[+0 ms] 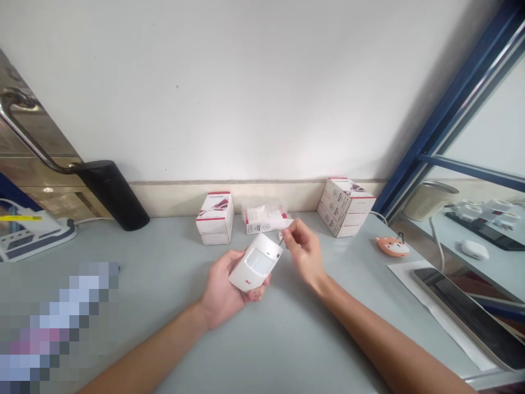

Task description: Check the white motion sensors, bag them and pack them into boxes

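Note:
My left hand (228, 283) is wrapped round a white motion sensor (253, 264), tilted with its top to the upper right. The sensor's pale window faces up, and a small red mark shows near its lower end. At the sensor's top right corner my right hand (303, 251) pinches a thin dark antenna (281, 241) between thumb and fingertips. Most of the antenna is hidden by the fingers. Just behind the hands lies a white and red box (266, 219) with clear plastic wrapping (262, 210) on it.
White and red boxes stand in a left stack (214, 221) and a right stack (346, 208) by the wall. A black cylinder (117, 194) leans at left. On the right are an orange animal-face case (392, 246), a phone (467, 314) on paper, and a shelf with plugs (488, 213).

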The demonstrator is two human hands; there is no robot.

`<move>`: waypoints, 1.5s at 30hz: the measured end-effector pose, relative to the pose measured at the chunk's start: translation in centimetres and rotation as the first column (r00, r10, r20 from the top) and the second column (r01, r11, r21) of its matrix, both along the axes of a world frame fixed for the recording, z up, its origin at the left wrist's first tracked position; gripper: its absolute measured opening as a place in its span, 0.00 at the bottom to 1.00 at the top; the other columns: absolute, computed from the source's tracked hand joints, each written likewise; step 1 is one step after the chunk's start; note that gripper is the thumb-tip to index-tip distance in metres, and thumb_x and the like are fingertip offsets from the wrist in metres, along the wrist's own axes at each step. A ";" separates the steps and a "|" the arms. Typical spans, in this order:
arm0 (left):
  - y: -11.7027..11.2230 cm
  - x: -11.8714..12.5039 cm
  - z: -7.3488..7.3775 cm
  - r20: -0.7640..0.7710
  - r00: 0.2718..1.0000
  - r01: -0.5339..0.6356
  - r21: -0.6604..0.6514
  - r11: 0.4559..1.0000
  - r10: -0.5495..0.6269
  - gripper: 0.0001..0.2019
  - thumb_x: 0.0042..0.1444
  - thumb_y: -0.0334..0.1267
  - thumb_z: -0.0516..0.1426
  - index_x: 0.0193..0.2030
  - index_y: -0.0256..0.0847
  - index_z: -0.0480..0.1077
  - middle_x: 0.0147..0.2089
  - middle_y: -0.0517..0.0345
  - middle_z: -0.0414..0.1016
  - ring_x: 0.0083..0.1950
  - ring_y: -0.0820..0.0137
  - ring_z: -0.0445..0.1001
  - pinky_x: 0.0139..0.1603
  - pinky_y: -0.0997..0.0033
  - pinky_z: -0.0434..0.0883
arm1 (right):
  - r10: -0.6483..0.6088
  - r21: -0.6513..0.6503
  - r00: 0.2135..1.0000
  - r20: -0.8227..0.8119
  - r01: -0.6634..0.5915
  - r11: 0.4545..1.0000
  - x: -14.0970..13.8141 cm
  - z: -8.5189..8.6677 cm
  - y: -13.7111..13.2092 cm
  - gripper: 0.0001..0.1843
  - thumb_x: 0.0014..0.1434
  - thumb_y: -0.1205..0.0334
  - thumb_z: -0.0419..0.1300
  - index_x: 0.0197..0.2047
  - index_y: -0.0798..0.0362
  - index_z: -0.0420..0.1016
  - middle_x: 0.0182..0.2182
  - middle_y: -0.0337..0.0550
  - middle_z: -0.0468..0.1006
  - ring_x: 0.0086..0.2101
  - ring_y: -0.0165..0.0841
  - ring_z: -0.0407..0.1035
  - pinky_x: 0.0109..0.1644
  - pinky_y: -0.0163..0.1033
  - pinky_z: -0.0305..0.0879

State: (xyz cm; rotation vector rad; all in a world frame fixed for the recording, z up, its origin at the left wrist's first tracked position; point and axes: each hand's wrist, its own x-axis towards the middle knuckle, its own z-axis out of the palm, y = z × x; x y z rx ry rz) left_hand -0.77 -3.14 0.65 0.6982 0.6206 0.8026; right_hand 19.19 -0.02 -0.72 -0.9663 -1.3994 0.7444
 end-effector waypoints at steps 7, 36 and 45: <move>0.0 0.2 0.0 0.029 0.999 -0.032 -0.018 0.999 0.032 0.21 0.66 0.48 0.50 0.45 0.31 0.76 0.32 0.43 0.76 0.25 0.67 0.66 0.31 0.66 0.62 | 0.209 -0.153 0.977 0.048 -0.200 0.968 0.6 0.4 0.4 0.22 0.68 0.43 0.60 0.30 0.49 0.64 0.24 0.34 0.66 0.27 0.31 0.60 0.33 0.37 0.55; -0.6 0.5 2.0 0.045 0.930 -0.354 -0.151 0.923 0.365 0.14 0.65 0.43 0.51 0.43 0.35 0.72 0.34 0.46 0.75 0.26 0.69 0.65 0.31 0.66 0.68 | -0.156 -0.123 0.956 0.249 0.191 0.974 6.8 0.6 5.5 0.17 0.62 0.49 0.66 0.48 0.51 0.81 0.45 0.46 0.85 0.46 0.38 0.78 0.51 0.43 0.72; -0.4 0.6 1.4 0.050 0.982 -0.176 -0.134 0.975 0.184 0.18 0.65 0.45 0.52 0.46 0.32 0.75 0.36 0.42 0.75 0.27 0.67 0.66 0.33 0.65 0.67 | -0.080 -0.132 0.989 0.125 0.096 0.987 6.6 1.0 5.4 0.16 0.62 0.49 0.66 0.47 0.50 0.80 0.44 0.45 0.84 0.44 0.39 0.77 0.50 0.44 0.72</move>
